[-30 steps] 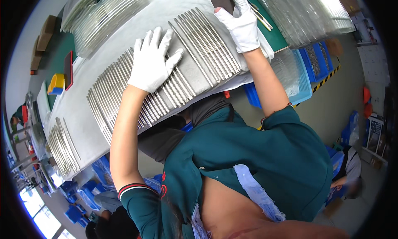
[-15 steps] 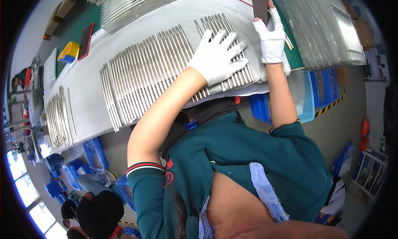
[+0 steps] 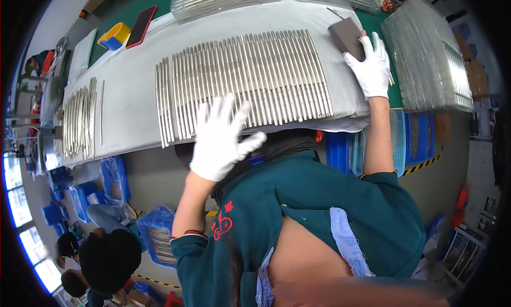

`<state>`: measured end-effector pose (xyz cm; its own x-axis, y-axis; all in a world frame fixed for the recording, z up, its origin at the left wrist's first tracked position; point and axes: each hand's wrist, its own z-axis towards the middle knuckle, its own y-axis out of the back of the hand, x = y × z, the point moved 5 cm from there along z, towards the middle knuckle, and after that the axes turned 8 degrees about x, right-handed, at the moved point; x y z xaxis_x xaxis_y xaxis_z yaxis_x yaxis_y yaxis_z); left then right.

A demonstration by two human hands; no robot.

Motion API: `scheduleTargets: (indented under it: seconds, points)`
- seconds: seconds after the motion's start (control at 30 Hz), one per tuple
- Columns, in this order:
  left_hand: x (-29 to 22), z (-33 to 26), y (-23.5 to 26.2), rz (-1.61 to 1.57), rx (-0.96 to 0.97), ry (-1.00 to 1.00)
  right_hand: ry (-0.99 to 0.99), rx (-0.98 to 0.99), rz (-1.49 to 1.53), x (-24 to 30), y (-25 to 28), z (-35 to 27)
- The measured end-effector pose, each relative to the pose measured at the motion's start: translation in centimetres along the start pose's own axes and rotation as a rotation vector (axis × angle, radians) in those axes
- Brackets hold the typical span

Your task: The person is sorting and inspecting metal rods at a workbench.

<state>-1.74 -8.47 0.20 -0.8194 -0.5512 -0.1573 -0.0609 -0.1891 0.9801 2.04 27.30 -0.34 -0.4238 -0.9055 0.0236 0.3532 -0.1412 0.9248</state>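
A long row of thin silver metal rods (image 3: 250, 75) lies side by side on the white cloth (image 3: 128, 89) over the table. My left hand (image 3: 218, 142), in a white glove, hovers at the near edge of this row with its fingers spread and nothing in them. To the right, my gloved right hand (image 3: 371, 70), its thumb and a fingertip bare, grips a dark grey-brown block (image 3: 347, 38) resting at the cloth's far right. A few rods (image 3: 164, 102) stand slightly apart at the row's left end. Further left lies a looser bunch of rods (image 3: 80, 121).
Clear plastic-wrapped stacks (image 3: 426, 57) stand at the right, with more trays (image 3: 226, 1) along the back. A phone (image 3: 142, 26) and a yellow-and-blue tape roll (image 3: 114, 36) sit at the back left. Blue bins (image 3: 338, 152) are below the table's right end. People (image 3: 109, 259) work at lower left.
My left hand has come off the rods at the row's right end and moved left and nearer. The right hand has lowered the block toward the cloth. The rods now form one evener row.
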Motion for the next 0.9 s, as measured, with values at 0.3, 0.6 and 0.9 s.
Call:
scheduleTargets:
  seconds: [0.3, 0.6, 0.9]
  points:
    - [15.5, -2.1, 1.3, 0.174, -0.061, 0.817, 0.875, 0.414, 0.362, 15.2, 2.1, -3.5]
    - [14.0, -0.1, 1.2, 0.171, -0.163, 0.709, 0.938, 0.381, 0.218, 13.3, 1.0, -3.9]
    - [13.5, 0.4, 0.8, 0.152, -0.164, 0.723, 0.819, 0.428, 0.162, 10.3, 0.9, -3.6]
